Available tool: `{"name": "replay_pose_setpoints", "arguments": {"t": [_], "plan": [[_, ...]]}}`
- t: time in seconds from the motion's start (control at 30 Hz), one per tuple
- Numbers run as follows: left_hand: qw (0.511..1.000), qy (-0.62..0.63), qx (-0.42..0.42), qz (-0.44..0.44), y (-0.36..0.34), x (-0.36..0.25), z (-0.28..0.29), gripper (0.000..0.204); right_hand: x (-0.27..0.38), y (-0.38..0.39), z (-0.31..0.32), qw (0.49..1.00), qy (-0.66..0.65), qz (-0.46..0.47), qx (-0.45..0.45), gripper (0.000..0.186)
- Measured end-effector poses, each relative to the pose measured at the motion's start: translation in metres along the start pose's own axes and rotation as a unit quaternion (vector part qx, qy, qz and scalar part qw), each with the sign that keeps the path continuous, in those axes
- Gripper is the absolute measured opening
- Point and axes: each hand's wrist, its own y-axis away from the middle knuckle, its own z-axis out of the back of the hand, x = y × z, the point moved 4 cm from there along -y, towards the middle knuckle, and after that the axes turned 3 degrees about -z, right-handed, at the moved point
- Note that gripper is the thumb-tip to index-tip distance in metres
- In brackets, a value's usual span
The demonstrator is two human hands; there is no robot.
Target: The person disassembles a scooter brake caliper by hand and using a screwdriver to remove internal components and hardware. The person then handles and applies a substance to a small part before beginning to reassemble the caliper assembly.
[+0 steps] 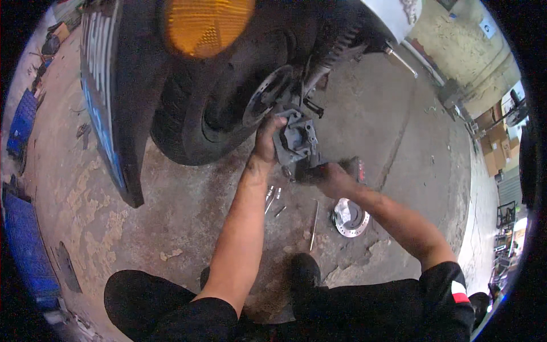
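A grey brake caliper [296,135] is held up beside the wheel [182,128] of a scooter-like vehicle, its hollow side facing me. My left hand [266,141] is closed on its left side, with the thumb over the top edge. Just below and to the right, my right hand [336,180] is closed at a dark piece [307,172] under the caliper; whether that piece belongs to the caliper I cannot tell. Behind the caliper, a brake disc [263,97] sits on the wheel hub.
On the concrete lie a loose perforated brake disc [363,227] with a clear plastic bag [343,213], a long thin rod [314,225] and several small metal tools [272,196]. An amber lens [209,25] and dark bodywork [134,114] overhang the left. Cardboard boxes [498,145] stand far right.
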Motion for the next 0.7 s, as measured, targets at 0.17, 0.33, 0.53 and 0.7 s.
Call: {"name": "replay_pose_setpoints", "arguments": {"t": [0.17,0.33,0.53,0.7], "plan": [[0.999,-0.040,-0.005,-0.010,-0.005,0.011,0.005,0.042,0.004,0.024,0.084,0.880,-0.369,-0.251,-0.162,0.018],[0.998,-0.035,0.036,-0.049,-0.012,0.011,0.009,0.045,0.044,0.024,0.166,0.940,-0.132,-0.121,-0.290,0.019],[0.999,0.050,0.003,0.010,-0.003,0.012,-0.005,0.045,0.044,0.049,0.192,0.755,-0.392,-0.161,-0.500,0.018],[0.997,0.075,-0.020,0.020,0.000,0.011,-0.008,0.044,0.055,0.051,0.205,0.787,-0.295,-0.057,-0.539,0.011]]}}
